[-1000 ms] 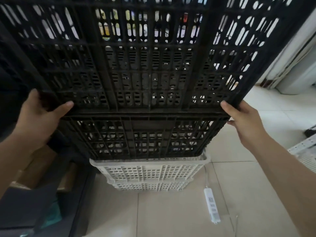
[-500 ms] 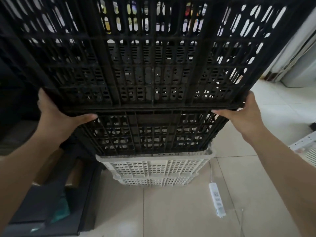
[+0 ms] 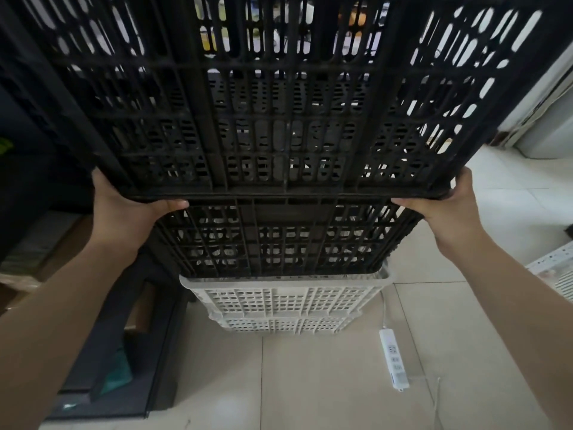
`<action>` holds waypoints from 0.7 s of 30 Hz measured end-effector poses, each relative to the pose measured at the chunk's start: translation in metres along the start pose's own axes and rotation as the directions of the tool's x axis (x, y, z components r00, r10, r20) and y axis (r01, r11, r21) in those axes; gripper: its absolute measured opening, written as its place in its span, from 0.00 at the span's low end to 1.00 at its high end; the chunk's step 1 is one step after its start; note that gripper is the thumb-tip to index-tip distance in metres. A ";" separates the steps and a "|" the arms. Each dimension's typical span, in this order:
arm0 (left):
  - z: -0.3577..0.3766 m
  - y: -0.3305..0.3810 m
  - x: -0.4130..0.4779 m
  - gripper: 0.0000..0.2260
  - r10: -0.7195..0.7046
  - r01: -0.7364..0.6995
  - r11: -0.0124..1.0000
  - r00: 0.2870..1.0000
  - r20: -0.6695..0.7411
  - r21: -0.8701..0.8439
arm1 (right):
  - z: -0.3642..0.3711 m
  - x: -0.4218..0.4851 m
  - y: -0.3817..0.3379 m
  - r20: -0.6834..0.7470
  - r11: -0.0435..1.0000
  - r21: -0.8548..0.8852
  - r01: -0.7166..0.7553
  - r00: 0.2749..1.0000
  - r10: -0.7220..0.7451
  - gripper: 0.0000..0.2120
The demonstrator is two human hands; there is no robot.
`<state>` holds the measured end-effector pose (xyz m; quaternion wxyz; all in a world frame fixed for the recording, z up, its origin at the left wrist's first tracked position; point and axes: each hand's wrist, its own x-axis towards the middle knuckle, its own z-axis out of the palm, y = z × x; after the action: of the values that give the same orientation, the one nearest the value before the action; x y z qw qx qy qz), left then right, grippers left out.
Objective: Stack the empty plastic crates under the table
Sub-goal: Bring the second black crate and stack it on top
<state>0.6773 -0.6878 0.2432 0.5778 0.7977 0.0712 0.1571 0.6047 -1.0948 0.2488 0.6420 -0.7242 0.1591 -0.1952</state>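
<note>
A large black plastic crate point(image 3: 285, 97) fills the upper view, tilted with its slotted side toward me. My left hand point(image 3: 124, 209) grips its near rim at the left corner and my right hand point(image 3: 446, 203) grips the rim at the right corner. Directly beneath it a second black crate point(image 3: 279, 240) sits in a stack, nested on two white plastic crates point(image 3: 279, 302) that stand on the tiled floor. The held crate's near rim lies right over the top of the lower black crate; I cannot tell whether they touch.
A white power strip point(image 3: 393, 361) with its cord lies on the floor tiles right of the stack. Dark boxes and a black frame point(image 3: 124, 367) crowd the left. A white slotted object point(image 3: 555, 274) is at the right edge. Open floor lies in front.
The held black crate has come lower and closer over the stack. Both hands moved inward along the rim, thumbs now under its edge.
</note>
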 end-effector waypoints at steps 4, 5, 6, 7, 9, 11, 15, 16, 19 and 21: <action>0.003 0.003 0.000 0.44 0.016 -0.015 1.000 1.000 0.018 -0.022 | -0.011 -0.003 -0.004 -0.007 0.999 0.041 -0.012 1.000 0.012 0.44; 0.006 0.004 0.000 0.45 0.018 -0.017 0.999 0.999 0.031 -0.031 | -0.015 -0.003 -0.004 -0.009 0.999 0.040 -0.006 1.000 0.006 0.45; 0.008 0.003 0.001 0.45 0.017 -0.016 0.999 0.999 0.041 -0.037 | -0.020 -0.002 -0.005 -0.012 0.999 0.038 -0.005 1.000 0.005 0.45; 0.010 0.002 0.000 0.46 0.017 -0.016 0.999 0.999 0.043 -0.041 | -0.023 -0.002 -0.005 -0.009 0.999 0.038 -0.006 1.000 0.006 0.45; 0.013 0.000 -0.003 0.45 0.029 -0.027 0.999 0.998 0.049 -0.036 | -0.028 -0.005 -0.004 0.000 1.000 0.029 -0.008 1.000 0.008 0.44; 0.012 -0.004 -0.011 0.45 0.037 -0.036 0.999 0.998 0.055 -0.023 | -0.030 -0.009 -0.002 0.009 1.000 0.002 -0.004 1.000 0.004 0.44; 0.011 -0.005 -0.020 0.45 0.032 -0.032 0.999 0.998 0.054 -0.001 | -0.031 -0.010 0.007 0.029 1.000 -0.022 0.007 1.000 -0.007 0.43; 0.010 -0.004 -0.019 0.45 0.028 -0.028 1.000 0.998 0.054 0.004 | -0.030 -0.010 0.009 0.028 1.000 -0.011 0.004 1.000 -0.004 0.44; 0.010 -0.009 -0.022 0.49 -0.003 0.003 1.000 0.999 0.042 -0.004 | -0.026 -0.018 0.025 -0.002 0.998 0.013 -0.058 0.998 0.058 0.58; 0.012 -0.023 -0.036 0.54 -0.072 0.073 0.997 0.995 0.066 -0.014 | -0.021 -0.033 0.046 -0.011 0.990 -0.021 -0.139 0.990 0.139 0.62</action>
<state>0.6494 -0.7018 0.2118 0.5918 0.7945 0.0801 0.1104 0.5664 -1.1025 0.2023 0.6454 -0.7173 0.2143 -0.1516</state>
